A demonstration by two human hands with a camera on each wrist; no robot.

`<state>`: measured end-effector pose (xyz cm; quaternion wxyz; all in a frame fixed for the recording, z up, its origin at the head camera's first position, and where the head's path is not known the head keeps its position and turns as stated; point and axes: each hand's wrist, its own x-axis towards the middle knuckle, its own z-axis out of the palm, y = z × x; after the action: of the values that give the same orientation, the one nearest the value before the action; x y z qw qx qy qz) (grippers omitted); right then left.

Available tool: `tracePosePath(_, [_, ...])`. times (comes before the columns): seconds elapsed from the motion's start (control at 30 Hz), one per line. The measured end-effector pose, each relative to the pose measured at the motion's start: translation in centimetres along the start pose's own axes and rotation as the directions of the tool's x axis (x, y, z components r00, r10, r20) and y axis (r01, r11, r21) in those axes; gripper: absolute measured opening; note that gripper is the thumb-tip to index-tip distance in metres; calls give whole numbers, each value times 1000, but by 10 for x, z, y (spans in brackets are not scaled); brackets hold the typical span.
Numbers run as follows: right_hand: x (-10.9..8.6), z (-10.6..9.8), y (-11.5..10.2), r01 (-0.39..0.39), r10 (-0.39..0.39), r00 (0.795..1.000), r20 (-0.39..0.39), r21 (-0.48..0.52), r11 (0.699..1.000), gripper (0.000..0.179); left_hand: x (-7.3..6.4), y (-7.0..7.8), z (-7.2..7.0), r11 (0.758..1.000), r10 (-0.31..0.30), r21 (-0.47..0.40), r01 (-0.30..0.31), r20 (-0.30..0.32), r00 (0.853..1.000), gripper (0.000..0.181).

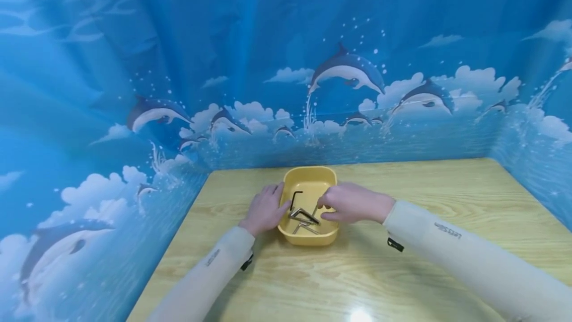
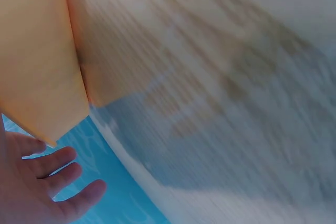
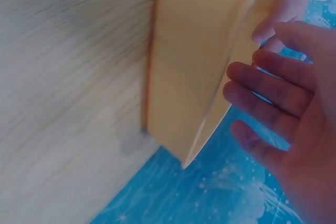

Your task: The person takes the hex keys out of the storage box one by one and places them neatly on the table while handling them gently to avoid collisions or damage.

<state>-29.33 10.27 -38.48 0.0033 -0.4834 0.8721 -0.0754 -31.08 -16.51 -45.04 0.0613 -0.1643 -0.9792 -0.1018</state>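
A yellow plastic bin (image 1: 310,170) holds several L-shaped hex keys, one of them black (image 1: 293,200), the others silvery or dark metal. My left hand (image 1: 264,208) rests at the bin's left rim, its thumb reaching over the edge; the left wrist view shows its fingers spread loosely by the rim. Over the right rim my right hand (image 1: 348,202) reaches in, fingertips right at a thin silver hex key (image 1: 315,210). From the right wrist, these fingers look relaxed and apart, with nothing visible between them. A thicker hex key (image 1: 307,214) lies mid-bin.
The bin stands on a wood-grain table (image 1: 438,212) toward its back edge. Behind and to both sides hangs a blue curtain (image 1: 268,24) printed with dolphins and clouds. White sleeves (image 1: 451,237) cover both forearms.
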Motion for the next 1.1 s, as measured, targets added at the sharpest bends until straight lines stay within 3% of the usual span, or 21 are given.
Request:
tracePosePath(0.13, [23,-3,2,-61,61,994,89,1,998,21,2,2,0,1000,-5,21,5,15,1000,67])
tracePosePath(0.27, [44,-9,5,-166,163,967,194,-1,986,17,3,4,1,998,-22,67,19,48,999,68])
tracePosePath(0.37, [58,-11,6,-200,198,946,257,-21,980,15,4,5,1,995,-41,90,34,72,997,69])
tracePosePath(0.63, [96,-4,11,-250,239,875,422,-31,968,20,5,5,-4,993,-38,112,30,73,997,69])
tracePosePath(0.9, [118,10,12,-372,315,769,556,-11,928,22,2,4,-3,990,-51,135,39,86,995,69])
tracePosePath(1.0, [123,12,12,-404,331,744,580,-5,915,15,2,4,-3,990,-45,140,34,79,996,70])
tracePosePath(1.1, [127,14,10,-410,334,736,588,-6,912,8,2,4,-2,989,-43,148,31,78,996,69])
